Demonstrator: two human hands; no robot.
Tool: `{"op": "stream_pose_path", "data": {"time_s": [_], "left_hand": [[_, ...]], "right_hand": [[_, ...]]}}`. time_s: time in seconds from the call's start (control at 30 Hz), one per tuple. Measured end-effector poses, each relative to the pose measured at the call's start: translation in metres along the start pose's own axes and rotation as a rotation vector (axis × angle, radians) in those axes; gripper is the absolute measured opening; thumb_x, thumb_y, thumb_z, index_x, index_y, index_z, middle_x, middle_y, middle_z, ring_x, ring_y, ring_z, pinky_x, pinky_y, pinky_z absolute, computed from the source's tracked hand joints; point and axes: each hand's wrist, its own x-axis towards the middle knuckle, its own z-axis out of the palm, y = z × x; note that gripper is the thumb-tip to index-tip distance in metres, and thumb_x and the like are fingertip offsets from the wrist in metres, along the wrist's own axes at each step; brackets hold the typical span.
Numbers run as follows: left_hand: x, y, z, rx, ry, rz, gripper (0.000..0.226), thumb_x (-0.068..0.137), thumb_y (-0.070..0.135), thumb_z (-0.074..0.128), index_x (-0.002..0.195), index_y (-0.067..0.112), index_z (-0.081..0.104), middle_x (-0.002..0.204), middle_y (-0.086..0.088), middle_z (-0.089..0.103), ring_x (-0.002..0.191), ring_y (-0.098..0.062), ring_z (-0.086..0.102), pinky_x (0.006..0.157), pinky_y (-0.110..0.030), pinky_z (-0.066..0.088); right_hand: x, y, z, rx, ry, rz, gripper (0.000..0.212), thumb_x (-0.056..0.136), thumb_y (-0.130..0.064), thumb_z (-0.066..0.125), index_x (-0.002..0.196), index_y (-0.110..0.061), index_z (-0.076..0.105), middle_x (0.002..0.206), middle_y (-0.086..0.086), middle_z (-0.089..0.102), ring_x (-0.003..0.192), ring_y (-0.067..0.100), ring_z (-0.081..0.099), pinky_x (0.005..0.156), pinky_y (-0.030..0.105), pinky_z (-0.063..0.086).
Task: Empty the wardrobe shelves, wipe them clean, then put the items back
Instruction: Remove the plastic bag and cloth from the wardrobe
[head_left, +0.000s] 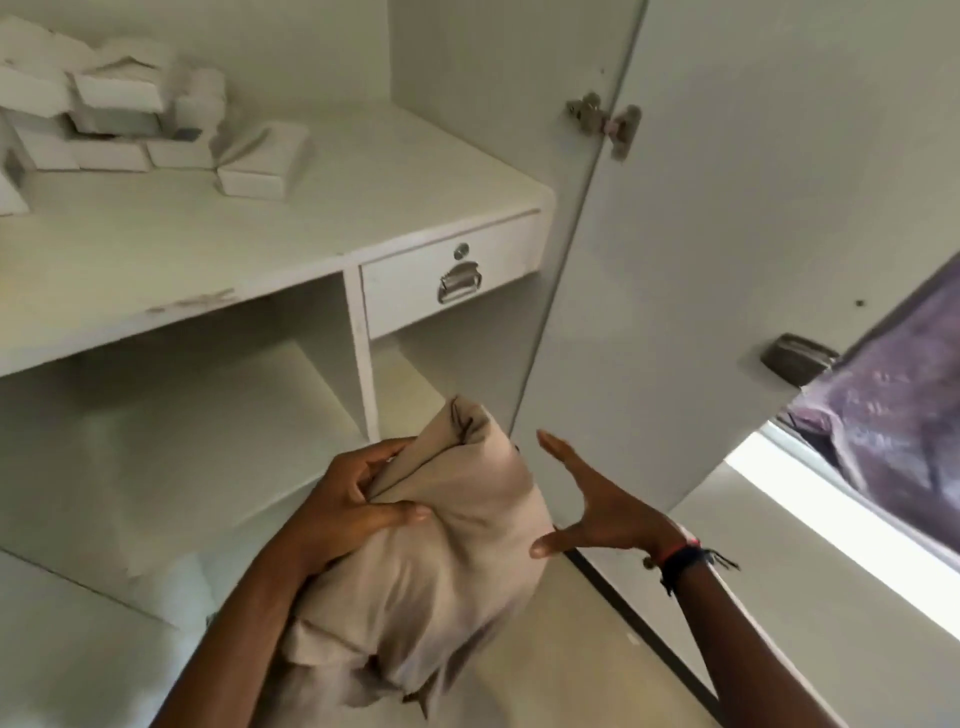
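Observation:
A bundled beige cloth (457, 530) hangs in front of the white wardrobe's lower shelf (218, 447). My left hand (353, 504) grips the cloth's upper left side, thumb on its front and fingers curled into a fold. Just right of the cloth, my right hand (597, 514) is spread open with straight fingers, its thumb tip touching the cloth's right edge. The upper shelf (260, 223) carries several small white boxes (114, 119) piled at its back left.
A locked drawer with a metal handle (460, 286) sits under the upper shelf at the right. The open wardrobe door (753, 208) stands right of my hands, with a hinge and a dark handle. Purple fabric (904, 405) shows at the far right.

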Motion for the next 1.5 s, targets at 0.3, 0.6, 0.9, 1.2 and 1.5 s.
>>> {"op": "stream_pose_path", "data": {"time_s": [0.3, 0.6, 0.9, 1.2, 1.5], "left_hand": [[0.012, 0.0, 0.031, 0.047, -0.437, -0.162, 0.065, 0.067, -0.01, 0.075, 0.12, 0.025, 0.058, 0.112, 0.016, 0.071, 0.104, -0.002, 0.066, 0.081, -0.013, 0.05], [0.025, -0.044, 0.194, 0.369, -0.23, -0.083, 0.056, 0.086, -0.004, 0.064, 0.138, 0.008, 0.048, 0.122, -0.013, 0.063, 0.094, -0.016, 0.061, 0.086, -0.023, 0.044], [-0.122, -0.085, 0.455, 0.416, -0.917, -0.133, 0.043, 0.092, 0.005, 0.061, 0.133, 0.016, 0.052, 0.122, -0.007, 0.063, 0.104, -0.01, 0.06, 0.085, -0.005, 0.045], [-0.241, -0.083, 0.653, 0.682, -1.492, 0.173, 0.032, 0.1, 0.041, 0.046, 0.127, 0.033, 0.063, 0.123, 0.015, 0.065, 0.114, -0.004, 0.058, 0.098, -0.022, 0.042], [-0.279, -0.063, 0.761, 0.769, -1.384, 0.239, 0.037, 0.1, 0.045, 0.042, 0.126, 0.028, 0.063, 0.126, 0.01, 0.065, 0.117, -0.012, 0.059, 0.091, -0.019, 0.041]], "right_hand": [[-0.11, 0.033, 0.04, 0.33, 0.013, 0.22, 0.059, 0.063, -0.023, 0.092, 0.113, -0.04, 0.065, 0.11, -0.022, 0.069, 0.105, -0.004, 0.063, 0.091, 0.018, 0.049], [-0.229, 0.098, 0.069, 0.889, 0.422, 0.513, 0.017, 0.079, -0.01, 0.078, 0.095, -0.012, 0.071, 0.086, 0.002, 0.075, 0.076, 0.013, 0.07, 0.062, 0.024, 0.054], [-0.445, 0.233, 0.15, 1.447, 0.977, 0.891, 0.068, 0.037, -0.04, 0.086, 0.095, -0.007, 0.072, 0.09, 0.009, 0.072, 0.078, 0.017, 0.065, 0.069, 0.029, 0.05], [-0.659, 0.29, 0.232, 1.869, 1.675, 0.971, 0.013, 0.089, -0.011, 0.057, 0.099, -0.006, 0.064, 0.075, 0.008, 0.074, 0.058, 0.016, 0.069, 0.05, 0.024, 0.055], [-0.751, 0.425, 0.178, 1.792, 1.998, 0.767, 0.04, 0.086, -0.009, 0.062, 0.126, -0.004, 0.061, 0.118, 0.012, 0.069, 0.106, 0.024, 0.067, 0.079, 0.032, 0.059]]}}
